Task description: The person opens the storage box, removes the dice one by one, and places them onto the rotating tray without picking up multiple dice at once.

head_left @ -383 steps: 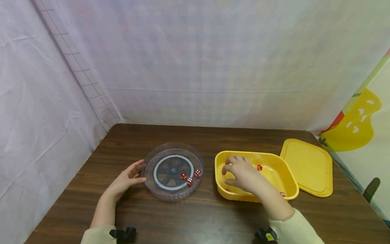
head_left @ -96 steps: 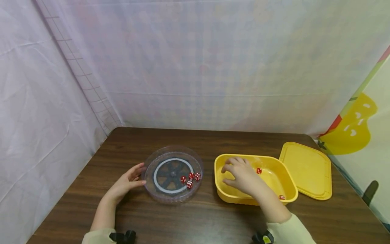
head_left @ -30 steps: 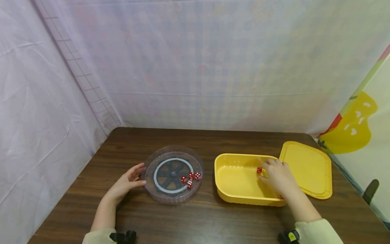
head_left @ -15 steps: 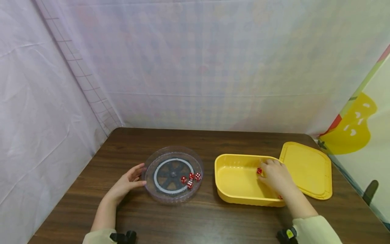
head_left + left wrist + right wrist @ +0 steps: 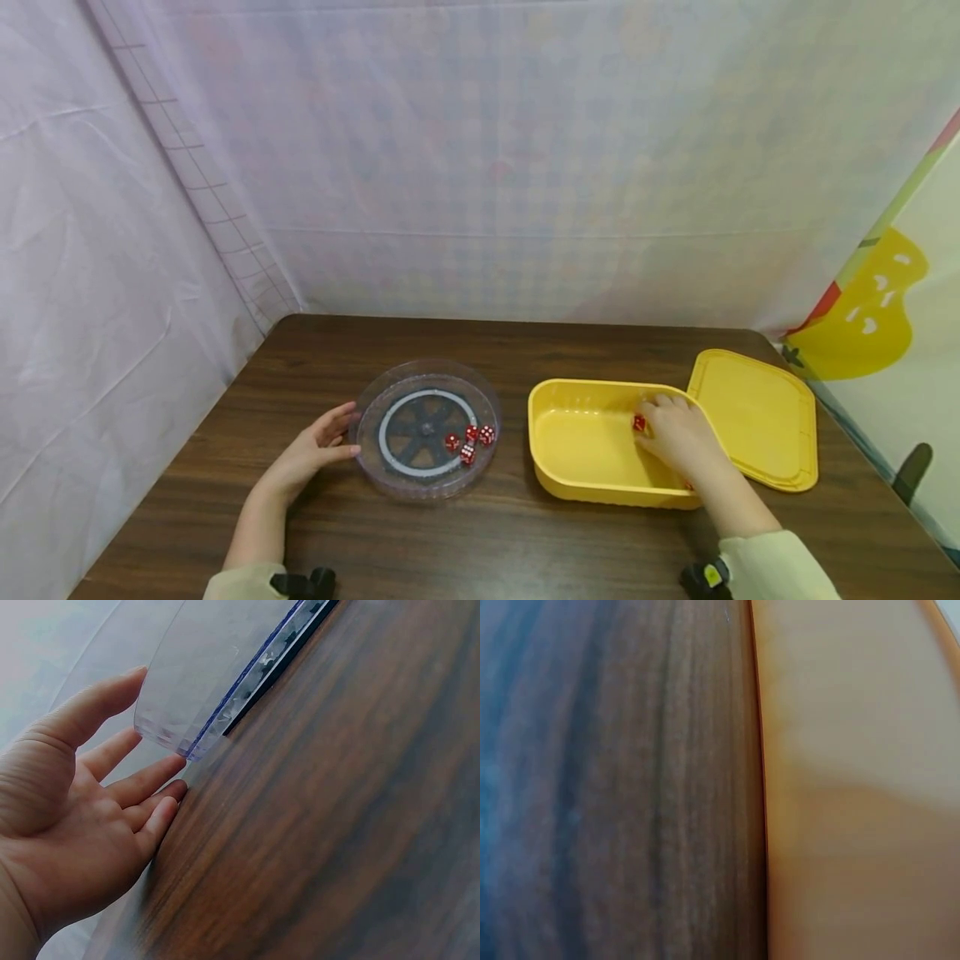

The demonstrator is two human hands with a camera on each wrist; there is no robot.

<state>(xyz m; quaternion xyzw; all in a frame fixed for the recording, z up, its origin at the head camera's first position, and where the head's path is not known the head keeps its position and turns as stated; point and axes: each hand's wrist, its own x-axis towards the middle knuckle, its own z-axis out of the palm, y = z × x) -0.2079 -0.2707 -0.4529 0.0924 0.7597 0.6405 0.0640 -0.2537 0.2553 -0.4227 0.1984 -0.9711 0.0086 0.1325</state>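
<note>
In the head view my left hand (image 5: 307,450) lies beside a round clear plastic dish (image 5: 365,467) with a dark wheel-like pattern inside. Its relaxed fingers touch the dish's left side, and the left wrist view has the fingertips at the clear wall (image 5: 169,742). Several red dice (image 5: 468,454) with white dots sit together at the right of the dish. My right hand (image 5: 682,437) reaches into a yellow box (image 5: 558,487), pinching a red die (image 5: 638,422) between thumb and forefinger. Another red die (image 5: 688,485) is mostly hidden by the right wrist.
A yellow lid (image 5: 761,425) lies on the table (image 5: 450,550) to the right of the box, against its back corner. White cloth (image 5: 480,167) hangs behind the table. In the right wrist view only table and the yellow box wall (image 5: 855,712) show.
My right hand has moved right within the box to the die there and closed its fingertips on it. Since the oldest frame, one more die is in the dish. The left hand stays put.
</note>
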